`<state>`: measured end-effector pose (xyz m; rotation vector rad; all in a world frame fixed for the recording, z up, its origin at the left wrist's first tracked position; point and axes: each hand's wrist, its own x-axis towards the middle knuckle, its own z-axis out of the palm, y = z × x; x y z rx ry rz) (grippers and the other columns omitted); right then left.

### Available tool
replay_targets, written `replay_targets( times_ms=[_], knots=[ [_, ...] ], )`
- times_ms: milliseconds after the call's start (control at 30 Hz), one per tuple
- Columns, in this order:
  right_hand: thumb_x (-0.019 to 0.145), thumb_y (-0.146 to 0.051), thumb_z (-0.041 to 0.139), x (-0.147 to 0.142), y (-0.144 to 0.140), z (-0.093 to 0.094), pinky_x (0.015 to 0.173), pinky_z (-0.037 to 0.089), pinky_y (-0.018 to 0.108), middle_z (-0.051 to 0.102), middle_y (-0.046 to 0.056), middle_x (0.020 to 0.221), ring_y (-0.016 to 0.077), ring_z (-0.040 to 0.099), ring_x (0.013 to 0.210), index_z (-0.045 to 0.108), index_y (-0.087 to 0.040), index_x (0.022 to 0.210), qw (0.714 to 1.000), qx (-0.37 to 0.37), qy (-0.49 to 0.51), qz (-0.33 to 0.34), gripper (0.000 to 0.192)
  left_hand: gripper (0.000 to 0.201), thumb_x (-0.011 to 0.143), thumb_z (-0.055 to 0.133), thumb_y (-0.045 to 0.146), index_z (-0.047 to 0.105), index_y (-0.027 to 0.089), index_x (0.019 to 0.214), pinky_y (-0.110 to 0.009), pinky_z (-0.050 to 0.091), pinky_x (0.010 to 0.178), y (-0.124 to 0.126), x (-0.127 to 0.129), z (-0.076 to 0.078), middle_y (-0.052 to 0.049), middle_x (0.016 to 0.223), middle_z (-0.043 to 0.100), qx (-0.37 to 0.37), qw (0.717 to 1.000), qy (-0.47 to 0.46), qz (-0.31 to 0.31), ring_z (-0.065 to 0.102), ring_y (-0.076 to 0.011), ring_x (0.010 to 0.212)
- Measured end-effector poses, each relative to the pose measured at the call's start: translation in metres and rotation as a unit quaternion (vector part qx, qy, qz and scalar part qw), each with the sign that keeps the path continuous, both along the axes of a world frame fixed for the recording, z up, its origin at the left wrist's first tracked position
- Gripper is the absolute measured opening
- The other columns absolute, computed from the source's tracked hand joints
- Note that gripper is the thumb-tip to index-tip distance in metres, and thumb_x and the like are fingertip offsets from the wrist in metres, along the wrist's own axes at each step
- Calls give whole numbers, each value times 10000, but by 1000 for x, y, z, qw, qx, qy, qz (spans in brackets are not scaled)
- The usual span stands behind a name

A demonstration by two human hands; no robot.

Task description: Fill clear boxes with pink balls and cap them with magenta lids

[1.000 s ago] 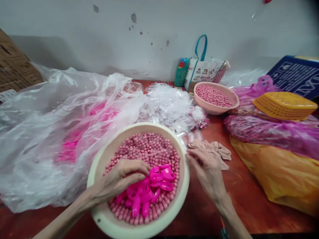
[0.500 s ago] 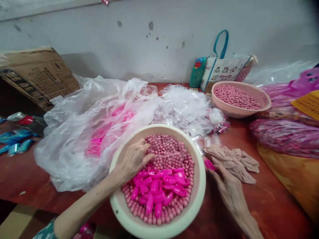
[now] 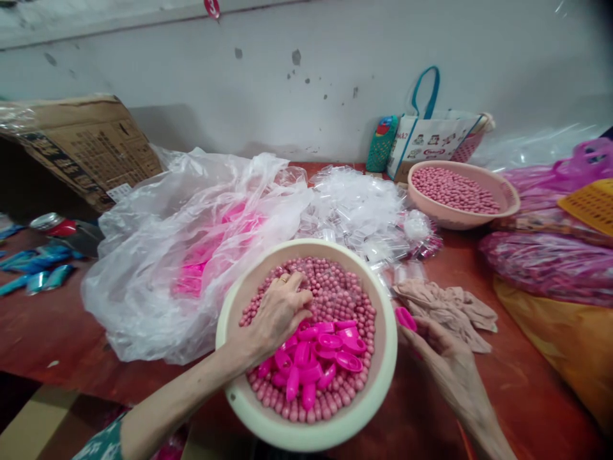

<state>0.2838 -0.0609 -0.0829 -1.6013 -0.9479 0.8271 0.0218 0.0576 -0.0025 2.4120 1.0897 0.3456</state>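
Note:
A cream basin (image 3: pixel 385 358) holds many round pink beads (image 3: pixel 330 287), with a heap of bright pink plastic shoe-shaped pieces (image 3: pixel 306 364) on top. My left hand (image 3: pixel 282 310) reaches in from the left, fingers bent down over the beads beside the heap. Whatever is under its fingertips is hidden. Just outside the basin's right rim, my right hand (image 3: pixel 447 354) pinches one pink plastic shoe-shaped piece (image 3: pixel 405 318) between thumb and fingers. Beige cloth (image 3: pixel 450 310) lies crumpled right behind that hand.
Behind the basin lie a clear plastic bag (image 3: pixel 138 281) with pink pieces and a pile of clear packets (image 3: pixel 354 204). A second bowl (image 3: pixel 460 220) of beads stands back right near a tote bag (image 3: pixel 426 144). A cardboard box (image 3: pixel 90 147) leans at left.
My left hand has moved right across the beads, closer to the heap of pink pieces. My right hand keeps the pink piece beside the rim. The view has shifted slightly.

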Motion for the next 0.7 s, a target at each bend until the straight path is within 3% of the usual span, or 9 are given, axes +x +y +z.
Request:
replay_targets(
  times_ms=[167,267,333,400,500,600,700],
  knots=[
    [719,-391,684,-20,9,45,679,550,252,691,70,993,206,657,835,644,-188,1029,996,9,87,-22,373,96,853,502,177,548,164,770,-278,431,670,-1,6,18,-11,746,608,-64,995,-72,2,562,-148,698],
    [788,-390,615,-49,25,66,686,543,262,674,83,1000,197,643,834,615,-179,1066,992,28,99,67,349,81,869,488,186,535,165,806,-239,461,683,-5,10,26,-1,770,636,-101,987,-127,-5,598,-127,728],
    [817,-381,580,-72,37,70,690,539,278,665,80,993,184,636,806,596,-181,1077,985,45,93,135,328,17,851,506,163,523,168,854,-231,478,701,-9,13,29,-6,818,638,-153,968,-197,11,616,-128,773],
    [831,-368,563,-93,46,67,735,535,307,661,74,987,187,630,829,594,-185,1069,981,67,82,162,302,179,799,561,122,507,174,962,-226,485,689,-12,15,29,-6,845,626,-214,934,-281,52,618,-132,787],
    [832,-365,559,-115,53,58,819,519,348,657,72,1027,206,623,926,593,-195,1089,983,89,99,129,310,429,688,663,81,487,184,1066,-216,485,652,-17,15,26,1,870,610,-298,863,-384,139,605,-127,770],
    [830,-377,563,-127,54,55,874,502,373,649,68,1094,213,615,991,576,-214,1151,980,88,149,94,360,348,613,727,80,571,148,917,-216,482,671,-21,14,19,0,826,616,-381,783,-450,197,592,-120,745],
    [824,-371,578,-131,53,58,913,483,380,648,61,1124,217,599,1037,596,-219,1152,980,83,157,95,362,174,654,719,133,606,127,786,-220,466,730,-24,14,11,-7,784,628,-428,733,-489,201,591,-115,752]
  ],
)
